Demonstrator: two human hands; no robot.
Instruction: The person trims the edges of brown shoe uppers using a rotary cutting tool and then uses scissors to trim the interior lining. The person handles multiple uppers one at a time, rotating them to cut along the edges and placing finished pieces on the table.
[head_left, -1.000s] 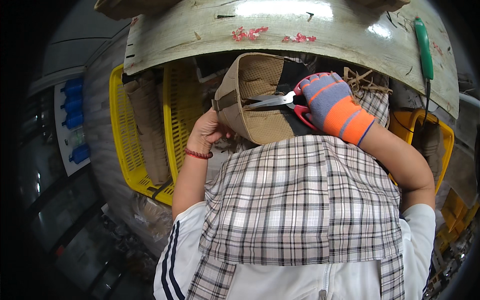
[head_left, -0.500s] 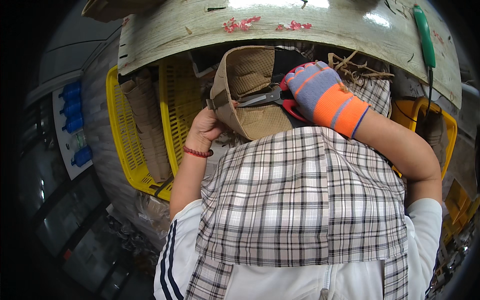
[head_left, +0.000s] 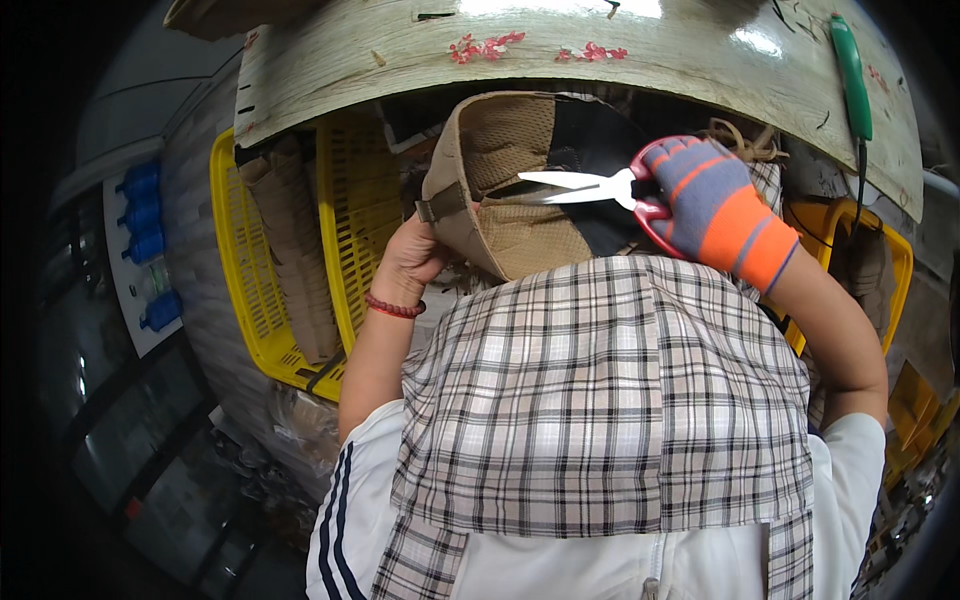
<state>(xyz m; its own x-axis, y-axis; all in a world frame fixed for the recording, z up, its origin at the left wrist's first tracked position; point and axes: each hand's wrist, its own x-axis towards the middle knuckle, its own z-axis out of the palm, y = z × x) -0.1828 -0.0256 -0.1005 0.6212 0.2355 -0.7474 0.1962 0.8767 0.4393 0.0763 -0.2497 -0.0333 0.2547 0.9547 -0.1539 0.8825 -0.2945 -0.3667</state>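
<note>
My bare left hand (head_left: 415, 250), with a red beaded bracelet at the wrist, grips the left edge of a curved tan fabric piece (head_left: 520, 240) with mesh lining and a black section. Its fingertips are partly hidden behind the fabric. In a grey and orange glove, my right hand (head_left: 705, 195) is closed round the red handles of a pair of scissors (head_left: 590, 190). The blades are parted and point left, over the inside of the tan piece.
A pale wooden table (head_left: 350, 75) runs across the far side, with a green-handled corded tool (head_left: 850, 80) on it. Tan pieces are stacked in a yellow basket (head_left: 235, 250) at left. Another yellow basket (head_left: 903, 260) stands at right. Tan strips (head_left: 750, 140) lie beyond my glove.
My right hand has drawn the scissors to the right, away from my left fingers, and the blades have parted wider. My left hand keeps its hold on the tan piece.
</note>
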